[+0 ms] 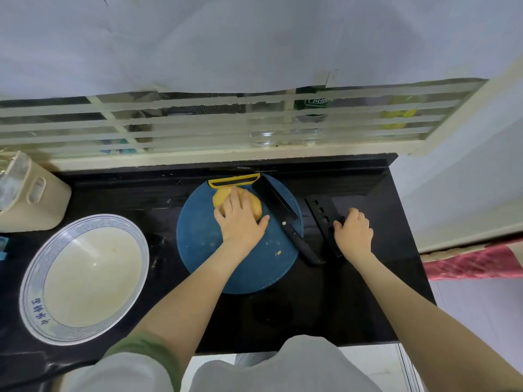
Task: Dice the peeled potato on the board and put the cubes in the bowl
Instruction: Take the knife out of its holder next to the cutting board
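Observation:
A peeled yellow potato (pixel 256 206) lies at the far side of the round blue board (pixel 203 244). My left hand (pixel 240 219) rests flat on top of it, fingers pointing away, thumb spread onto the board. A black cleaver (pixel 276 200) lies on the board's right side, its handle pointing toward me, with no hand on it. My right hand (pixel 353 233) grips a black knife sheath (pixel 319 210) with holes, on the counter right of the board. The empty white bowl (pixel 31 304) with a blue rim sits at the left.
A yellow peeler (pixel 235 179) lies at the board's far edge. A small potato scrap (pixel 278 252) sits on the board. A beige container (pixel 34 193) stands at the back left. The black counter (pixel 283 321) ends just right of the sheath and near my body. A window grille (pixel 198 123) runs behind.

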